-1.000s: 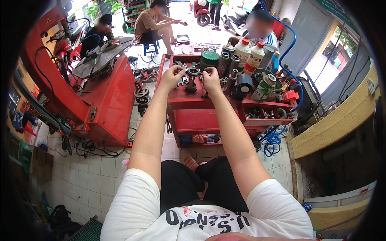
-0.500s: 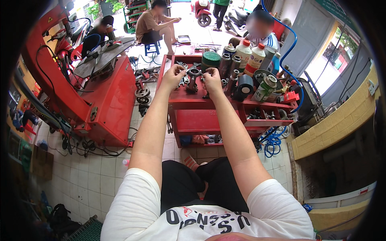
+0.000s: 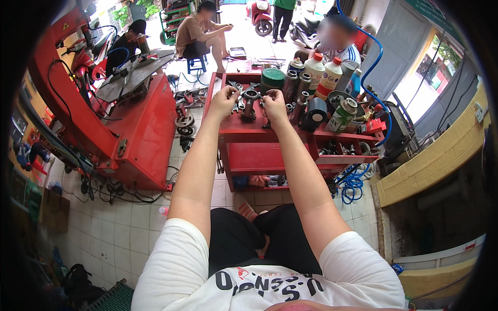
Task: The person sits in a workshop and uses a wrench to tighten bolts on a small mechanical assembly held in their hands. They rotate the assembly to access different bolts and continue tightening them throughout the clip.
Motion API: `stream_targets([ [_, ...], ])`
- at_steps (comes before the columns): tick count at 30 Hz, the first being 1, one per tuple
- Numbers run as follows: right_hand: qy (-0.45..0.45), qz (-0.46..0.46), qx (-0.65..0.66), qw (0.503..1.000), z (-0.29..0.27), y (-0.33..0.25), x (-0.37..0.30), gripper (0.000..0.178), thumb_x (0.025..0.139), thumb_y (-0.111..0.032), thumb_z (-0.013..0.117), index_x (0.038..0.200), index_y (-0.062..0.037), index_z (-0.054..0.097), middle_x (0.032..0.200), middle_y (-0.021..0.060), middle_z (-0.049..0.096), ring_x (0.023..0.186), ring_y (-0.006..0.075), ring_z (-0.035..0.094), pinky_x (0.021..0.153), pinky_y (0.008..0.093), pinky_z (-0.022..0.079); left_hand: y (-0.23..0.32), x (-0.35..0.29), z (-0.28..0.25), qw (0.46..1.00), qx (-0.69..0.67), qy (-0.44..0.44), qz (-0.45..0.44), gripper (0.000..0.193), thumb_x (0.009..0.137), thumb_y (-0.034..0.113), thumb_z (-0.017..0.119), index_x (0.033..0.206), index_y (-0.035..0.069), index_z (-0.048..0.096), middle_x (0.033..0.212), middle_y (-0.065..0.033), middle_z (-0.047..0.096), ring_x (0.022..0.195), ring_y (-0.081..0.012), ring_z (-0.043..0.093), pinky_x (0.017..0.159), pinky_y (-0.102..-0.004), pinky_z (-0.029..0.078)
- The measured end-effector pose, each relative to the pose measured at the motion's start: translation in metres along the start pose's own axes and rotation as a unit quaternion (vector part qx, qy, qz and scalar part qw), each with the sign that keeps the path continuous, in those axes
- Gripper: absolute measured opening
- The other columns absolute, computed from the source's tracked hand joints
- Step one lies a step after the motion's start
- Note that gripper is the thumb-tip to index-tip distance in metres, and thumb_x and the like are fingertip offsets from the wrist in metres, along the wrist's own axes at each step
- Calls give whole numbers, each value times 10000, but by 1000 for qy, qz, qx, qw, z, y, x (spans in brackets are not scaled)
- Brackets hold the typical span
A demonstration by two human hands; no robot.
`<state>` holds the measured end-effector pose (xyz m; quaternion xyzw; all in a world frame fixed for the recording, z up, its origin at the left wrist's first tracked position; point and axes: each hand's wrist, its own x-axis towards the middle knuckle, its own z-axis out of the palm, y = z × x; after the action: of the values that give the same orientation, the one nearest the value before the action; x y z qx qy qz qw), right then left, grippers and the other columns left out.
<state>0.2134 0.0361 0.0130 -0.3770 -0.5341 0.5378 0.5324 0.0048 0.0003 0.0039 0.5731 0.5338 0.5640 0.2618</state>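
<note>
Both arms reach forward over the red tool cart. Between my hands stands a dark metal part with a ring-shaped top. On its left is my left hand, thumb and fingers pinched together; whatever they hold is too small to make out. My right hand is closed in a similar pinch on the other side, its fingertips close to the ring, and its contents cannot be made out either. Several wrenches lie beside the left fingertips. A round green container stands just behind the right hand.
Crowding the cart's right side are metal cylinders, white bottles with red caps and a spray can. A red machine stands left. A blue hose hangs at right. People sit beyond the cart.
My hands stay almost where they were, both pinched beside the metal part. In the background, the seated person at far left has shifted, and the standing person's legs have moved.
</note>
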Motion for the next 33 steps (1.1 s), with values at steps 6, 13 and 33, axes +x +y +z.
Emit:
stream_targets([
  [6, -1, -1, 5, 1000, -1, 1, -1, 251, 987, -89, 629, 1213, -79, 520, 905, 22, 580, 567, 85, 507, 432, 277, 426, 7, 1, -3, 997, 70, 11, -10, 191, 1048, 201, 689, 1134, 34, 653, 915, -23, 675, 823, -92, 617, 745, -263, 496],
  [13, -3, -8, -1, 1000, -5, 5, 3, 251, 982, -101, 639, 1208, -81, 532, 928, 34, 596, 624, 101, 552, 456, 285, 455, 2, 0, 2, 997, 6, 10, 72, 178, 1053, 174, 668, 1193, 66, 645, 910, 5, 645, 818, -84, 582, 730, -246, 473],
  [33, 4, -4, -3, 1000, -4, 2, 0, 266, 996, -79, 625, 1231, -69, 500, 856, 17, 560, 542, 80, 484, 416, 275, 415, 14, -8, 7, 997, 3, 26, 77, 218, 1071, 230, 663, 1231, 83, 666, 935, -11, 668, 801, -93, 609, 743, -258, 495],
])
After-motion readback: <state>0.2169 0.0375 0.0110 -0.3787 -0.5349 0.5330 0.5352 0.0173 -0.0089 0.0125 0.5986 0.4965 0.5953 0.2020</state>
